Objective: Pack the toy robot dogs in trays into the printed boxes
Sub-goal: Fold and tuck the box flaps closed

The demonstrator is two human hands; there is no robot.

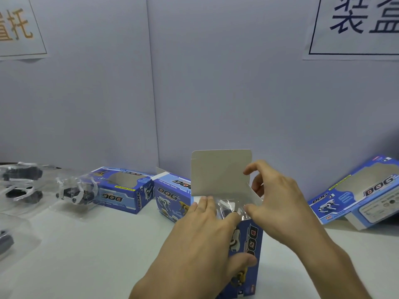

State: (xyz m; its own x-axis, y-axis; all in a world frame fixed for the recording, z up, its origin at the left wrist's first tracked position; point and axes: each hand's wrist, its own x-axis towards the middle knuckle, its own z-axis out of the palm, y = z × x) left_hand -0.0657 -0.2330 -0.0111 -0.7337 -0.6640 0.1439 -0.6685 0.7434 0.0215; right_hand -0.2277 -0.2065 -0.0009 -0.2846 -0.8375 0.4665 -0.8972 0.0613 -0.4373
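You are looking down at a white table (86, 244) set against a pale wall. In the centre, a blue printed box (253, 238) marked DOG stands upright, and its top lid flap (220, 171) is raised so that its plain white inside faces you. Your left hand (200, 240) grasps this box: the thumb presses on the printed front and the fingers reach over the near edge of the open mouth. A clear plastic tray (226, 207) shows in that mouth, already down inside the box; the toy within it is mostly hidden. Your right hand (278, 203) is at the right side of the mouth, its thumb and curled fingers pinching the small side flap (255, 196), with the index finger lifted near the lid. Behind the held box, two more printed boxes lie on their sides, one (121, 190) to the left and one (170, 197) just beside it. Another windowed box (356, 199) leans at the far right. At the left edge, clear trays holding toy robot dogs (73, 190) rest on the table. Two paper signs hang on the wall, one at the upper left (17, 26) and one at the upper right (356, 26).
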